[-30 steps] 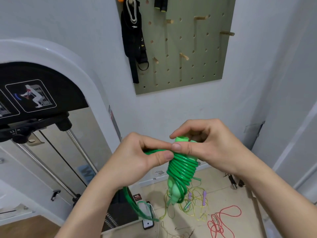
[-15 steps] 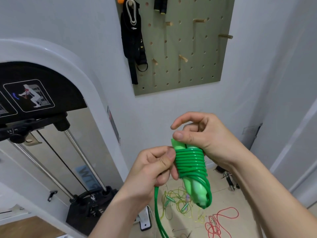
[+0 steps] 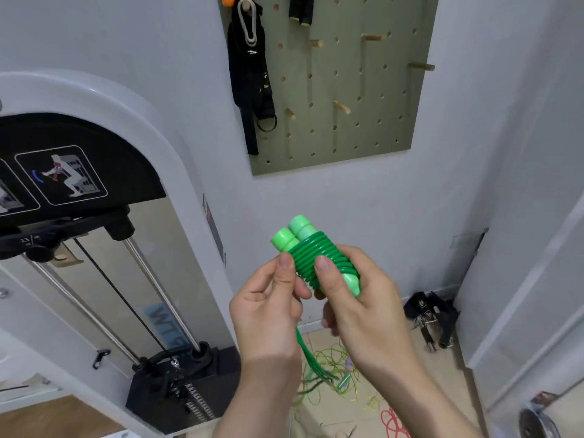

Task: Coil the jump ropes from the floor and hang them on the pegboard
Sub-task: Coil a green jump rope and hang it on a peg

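A green jump rope (image 3: 311,254) is wound in tight turns around its two light green handles, whose caps point up and left. My right hand (image 3: 357,298) grips the wrapped bundle from the right, thumb across the coils. My left hand (image 3: 271,308) pinches the cord beside the bundle; a loose green tail (image 3: 308,352) hangs down below it. The olive pegboard (image 3: 363,121) with wooden pegs is on the wall above. A yellow-green rope (image 3: 335,368) and a red rope (image 3: 393,422) lie tangled on the floor.
Black straps (image 3: 252,80) and dark handles (image 3: 301,9) hang on the pegboard. A cable exercise machine (image 3: 94,216) with a black weight stack (image 3: 186,387) stands on the left. Black clips (image 3: 431,317) lie by the wall at right.
The bundle has turned so that the handle caps now point upward, and both hands have come lower. More cord sits on the handles and the hanging tail is shorter.
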A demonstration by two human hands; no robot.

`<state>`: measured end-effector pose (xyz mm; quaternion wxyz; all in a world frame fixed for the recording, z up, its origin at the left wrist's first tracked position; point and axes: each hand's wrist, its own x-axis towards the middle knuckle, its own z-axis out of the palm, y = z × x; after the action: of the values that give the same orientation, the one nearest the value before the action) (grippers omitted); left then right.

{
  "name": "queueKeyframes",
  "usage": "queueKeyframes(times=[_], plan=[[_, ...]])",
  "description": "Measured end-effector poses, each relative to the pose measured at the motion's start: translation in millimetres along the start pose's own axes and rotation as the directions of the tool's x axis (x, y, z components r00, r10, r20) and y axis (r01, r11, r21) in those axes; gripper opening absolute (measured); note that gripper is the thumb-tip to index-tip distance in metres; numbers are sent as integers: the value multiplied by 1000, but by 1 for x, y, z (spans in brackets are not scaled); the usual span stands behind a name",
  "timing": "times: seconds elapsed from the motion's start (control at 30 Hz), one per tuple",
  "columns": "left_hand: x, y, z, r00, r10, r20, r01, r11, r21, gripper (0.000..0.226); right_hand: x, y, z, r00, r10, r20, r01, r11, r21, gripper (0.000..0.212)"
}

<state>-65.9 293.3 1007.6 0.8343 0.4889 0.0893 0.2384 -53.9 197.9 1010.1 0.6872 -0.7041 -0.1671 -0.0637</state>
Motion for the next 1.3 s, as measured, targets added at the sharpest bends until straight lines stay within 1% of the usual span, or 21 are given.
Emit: queueKeyframes(times=[0.07,0.17,0.27,0.37,0.43,0.5,0.53,0.6,0.63,0.67,0.7,0.77,0.8,0.87,0.93,1.0,1.07,1.13,1.23,1.27,1.3], plan=[[3,0,-8,995,-54,81,54,999,2,28,6,-1,-8,1000,15,-4,-14,996,84,26],[9,4,-27,952,-104,288,98,995,35,28,12,-1,-29,979,103,177,-139,969,204,31],[15,14,-40,831,-166,532,161,985,55,41,19,5,-47,890,132,436,-299,892,340,42],[17,23,-38,727,-185,661,184,980,72,56,28,10,-52,792,129,597,-405,843,355,65],[16,27,-32,737,-174,653,137,985,108,65,32,10,-50,758,136,638,-445,823,354,66],[17,30,-28,796,-117,594,29,988,155,71,35,13,-46,733,182,656,-532,753,386,61],[17,32,-27,816,-68,574,-36,985,168,69,36,17,-45,701,216,680,-585,720,375,61],[16,32,-26,825,21,565,-160,967,197,49,32,22,-39,595,261,760,-691,649,318,59],[15,31,-25,837,37,546,-187,957,222,39,30,22,-35,562,286,776,-728,616,301,58],[14,30,-24,865,30,500,-183,948,260,33,27,22,-31,567,336,752,-743,603,291,55],[14,28,-24,899,21,438,-168,940,298,26,25,21,-28,614,402,680,-721,635,276,51],[15,24,-26,951,21,310,-136,924,357,19,21,19,-23,766,434,474,-582,782,223,44],[15,23,-26,966,30,258,-129,918,376,17,21,20,-22,831,389,398,-488,853,186,42],[16,21,-25,983,56,177,-124,908,400,19,21,20,-20,915,233,329,-285,951,119,36],[16,16,-24,990,61,129,-108,912,395,28,18,23,-14,954,63,294,-56,998,-30,32],[16,13,-24,991,17,132,-66,925,375,37,15,28,-8,975,-29,219,55,992,-113,34],[17,14,-25,977,-65,204,-8,942,336,33,12,31,-3,990,-32,135,37,999,-37,35],[18,17,-26,942,-122,313,9,941,339,20,12,29,-2,995,27,92,-38,991,131,39],[19,18,-27,907,-141,396,12,950,311,15,13,22,-2,994,78,80,-95,965,244,50],[19,19,-27,904,-152,399,38,960,278,18,13,20,-2,992,86,90,-107,962,253,50],[20,19,-28,898,-170,407,73,967,243,28,13,18,-2,991,90,101,-113,959,261,50]])
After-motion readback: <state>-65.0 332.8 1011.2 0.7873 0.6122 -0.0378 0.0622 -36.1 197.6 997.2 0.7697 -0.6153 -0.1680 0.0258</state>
